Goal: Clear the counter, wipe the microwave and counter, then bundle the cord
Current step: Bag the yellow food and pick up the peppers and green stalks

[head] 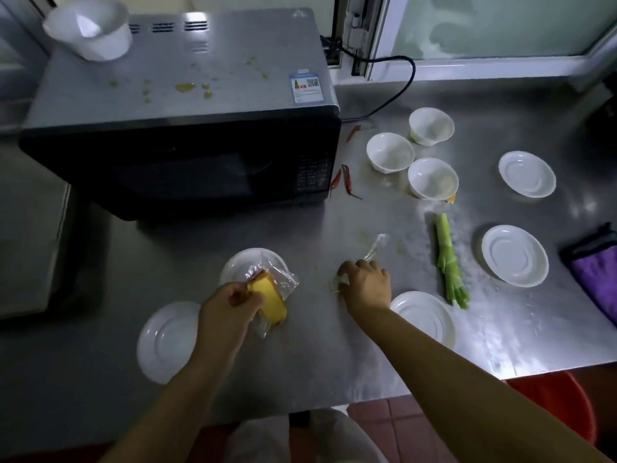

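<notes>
On the near middle of the steel surface, head view, both hands are at work on litter.

Left hand: fingers curled round a yellow cake slice in a clear wrapper, held over the near edge of a small white saucer.

Right hand: knuckles up, fingers curled onto a clear plastic scrap lying on the surface. A second strip of clear film lies just beyond this hand, its long axis running far-right from the knuckles; the right hand is plainly the nearer one, so that piece is likely its next pick.

Other loose items: green vegetable stalk, right of the right hand, long axis near-to-far; dried red chillies beside the microwave's right front corner.

Containers: three white bowls clustered far right, apparently empty; one white bowl on top of the microwave, contents unclear. Further saucers at near left, near right and far right all show bare.

Microwave: far left, top spattered with yellowish spots, not yet wiped. Black cord loops from its rear to the window, unbundled.

Purple cloth: right edge, untouched. Clearing is judged to be at an early stage.
</notes>
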A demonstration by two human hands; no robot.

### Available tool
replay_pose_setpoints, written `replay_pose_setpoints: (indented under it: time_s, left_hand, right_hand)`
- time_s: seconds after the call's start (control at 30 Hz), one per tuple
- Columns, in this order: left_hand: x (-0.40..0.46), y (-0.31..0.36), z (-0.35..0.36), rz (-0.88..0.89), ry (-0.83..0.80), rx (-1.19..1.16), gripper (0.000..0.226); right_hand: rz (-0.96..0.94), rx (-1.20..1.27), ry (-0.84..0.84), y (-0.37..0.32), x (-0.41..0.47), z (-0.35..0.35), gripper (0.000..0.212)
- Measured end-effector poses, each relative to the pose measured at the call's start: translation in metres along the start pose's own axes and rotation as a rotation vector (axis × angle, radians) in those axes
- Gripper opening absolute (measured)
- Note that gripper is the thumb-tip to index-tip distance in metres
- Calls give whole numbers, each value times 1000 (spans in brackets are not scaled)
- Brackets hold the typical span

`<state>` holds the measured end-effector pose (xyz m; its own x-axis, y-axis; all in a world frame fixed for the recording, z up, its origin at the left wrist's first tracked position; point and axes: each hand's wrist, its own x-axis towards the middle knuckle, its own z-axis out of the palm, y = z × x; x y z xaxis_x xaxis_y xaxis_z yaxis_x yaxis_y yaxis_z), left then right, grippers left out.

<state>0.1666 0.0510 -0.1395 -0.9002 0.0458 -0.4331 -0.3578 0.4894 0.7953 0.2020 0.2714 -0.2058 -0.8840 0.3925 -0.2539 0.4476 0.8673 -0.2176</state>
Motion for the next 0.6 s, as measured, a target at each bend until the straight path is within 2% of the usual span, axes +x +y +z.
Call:
replay_pose_setpoints:
  time_s: [0.13,0.47,0.6]
  left_hand:
    - [-11,8,16,-20,28,-79,16]
    - [-17,23,47,-31,60,-114,9]
    - [-14,27,51,-29,111,-147,9]
  right_hand:
    - [-39,-30,-21,7,7,-1,25]
    - [-63,-53,-47,27,4,-2,25]
    - [-65,3,-38,31,4,-3,40]
